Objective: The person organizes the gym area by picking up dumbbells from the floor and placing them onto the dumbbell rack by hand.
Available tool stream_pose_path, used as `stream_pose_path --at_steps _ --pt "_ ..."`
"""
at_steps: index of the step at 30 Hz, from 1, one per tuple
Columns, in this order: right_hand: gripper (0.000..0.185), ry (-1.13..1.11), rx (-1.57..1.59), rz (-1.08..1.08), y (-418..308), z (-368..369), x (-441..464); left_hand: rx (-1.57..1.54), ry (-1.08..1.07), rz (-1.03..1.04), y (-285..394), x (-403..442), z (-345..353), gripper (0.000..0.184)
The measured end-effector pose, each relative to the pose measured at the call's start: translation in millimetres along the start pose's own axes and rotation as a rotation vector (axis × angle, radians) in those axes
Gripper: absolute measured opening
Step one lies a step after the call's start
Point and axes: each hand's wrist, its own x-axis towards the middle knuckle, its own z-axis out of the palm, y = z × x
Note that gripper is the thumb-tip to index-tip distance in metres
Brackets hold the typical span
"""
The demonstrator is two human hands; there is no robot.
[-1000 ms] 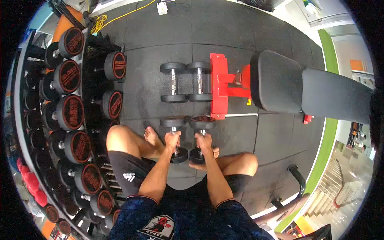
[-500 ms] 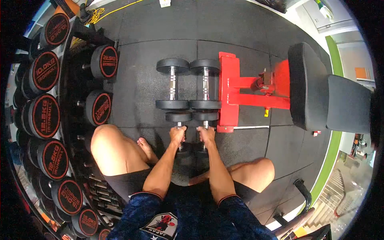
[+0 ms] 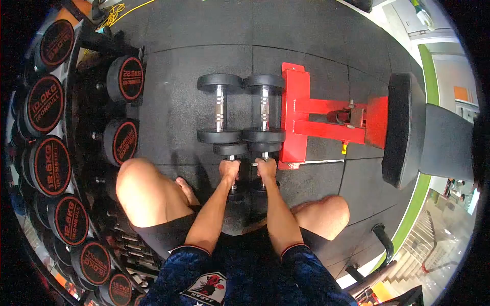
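My left hand (image 3: pixel 229 169) is wrapped round the handle of a black dumbbell (image 3: pixel 229 149). The handle of another black dumbbell (image 3: pixel 265 147) is in my right hand (image 3: pixel 266 168). Both dumbbells point away from me, side by side, and their near heads are partly hidden by my hands and in shadow. Just beyond them, two larger dumbbells with chrome handles, one on the left (image 3: pixel 219 108) and one on the right (image 3: pixel 264 107), lie parallel on the black floor. The far heads of the held pair appear close against the near heads of these.
A rack of dumbbells (image 3: pixel 50 166) runs along the left. On the right is a bench with a red frame (image 3: pixel 295 115) and a black pad (image 3: pixel 403 130). My bent knees are on both sides. A yellow cable (image 3: pixel 115 15) lies at the upper left.
Both held dumbbells have moved forward, closer to the pair on the floor. My arms are stretched further out, and the view has tilted and come closer to the floor.
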Motion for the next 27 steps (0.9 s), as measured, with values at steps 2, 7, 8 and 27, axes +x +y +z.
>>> stream_pose_path --at_steps 2,7,8,27 --pt "0.021 -0.057 0.048 -0.04 4.3 -1.7 0.8 0.046 0.003 -0.015 -1.6 4.3 1.4 0.029" --pt "0.026 -0.172 0.052 -0.126 7.2 -13.7 -3.3 0.071 -0.032 -0.044 23.0 -22.9 -11.9 0.033" --pt "0.03 -0.172 0.044 -0.129 9.5 -12.4 -2.5 0.085 -0.031 -0.021 14.9 -13.9 -7.7 0.035" --pt "0.025 -0.552 0.554 0.049 -64.0 -231.5 -302.9 0.33 -0.134 0.39 71.3 -290.9 -207.7 0.048"
